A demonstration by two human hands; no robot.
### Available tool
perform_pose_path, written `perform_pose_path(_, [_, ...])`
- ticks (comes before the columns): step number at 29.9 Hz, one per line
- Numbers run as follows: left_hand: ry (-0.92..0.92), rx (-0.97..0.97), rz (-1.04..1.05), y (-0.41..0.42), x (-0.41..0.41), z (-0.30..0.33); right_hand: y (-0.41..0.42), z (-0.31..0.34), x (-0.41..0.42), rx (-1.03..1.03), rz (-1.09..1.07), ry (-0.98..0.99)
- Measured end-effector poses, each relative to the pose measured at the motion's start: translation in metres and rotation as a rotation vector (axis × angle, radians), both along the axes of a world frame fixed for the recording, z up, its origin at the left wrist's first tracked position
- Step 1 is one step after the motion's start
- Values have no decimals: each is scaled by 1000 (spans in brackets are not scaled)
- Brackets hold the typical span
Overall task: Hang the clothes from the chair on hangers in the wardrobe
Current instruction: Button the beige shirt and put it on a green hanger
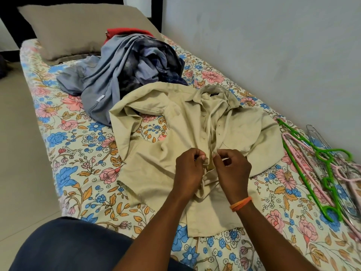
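A beige button-up shirt [175, 130] lies spread on the floral bed sheet [82, 145], collar toward the wall. My left hand [188, 169] pinches the left edge of the shirt's front placket. My right hand [233, 167], with an orange band at the wrist, pinches the right edge just beside it. A heap of grey-blue and dark clothes [125, 69] sits behind the shirt, with a red garment [125, 33] at its far end. A bunch of hangers lies at the right: a green hanger [320, 169], pink hangers [304, 165] and wire ones [316, 133].
A tan pillow [78, 30] lies at the head of the bed. A white wall [273, 45] runs along the bed's right side. Pale tiled floor [19, 133] is to the left. My knee in dark trousers [64, 245] is at the bottom left.
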State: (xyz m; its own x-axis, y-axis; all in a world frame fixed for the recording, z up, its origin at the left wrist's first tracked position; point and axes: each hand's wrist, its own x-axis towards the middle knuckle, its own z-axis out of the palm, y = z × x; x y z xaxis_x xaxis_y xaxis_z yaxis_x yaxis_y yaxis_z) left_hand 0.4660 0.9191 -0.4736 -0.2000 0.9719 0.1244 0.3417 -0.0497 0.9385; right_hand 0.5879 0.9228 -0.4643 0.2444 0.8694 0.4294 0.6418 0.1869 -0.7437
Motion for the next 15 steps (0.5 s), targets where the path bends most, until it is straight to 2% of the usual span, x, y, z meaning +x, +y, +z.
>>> perform_pose_path(4, [27,-16,-21,-5,7,1,-4,-7,-9,39,50,-22])
perform_pose_path(10, [-179,-161,22,-1,8,4,-5,-16,-8,29,76,1])
perform_pose_path(15, [-235,-189,3,2,5,0,-7,-21,-8,41,98,24])
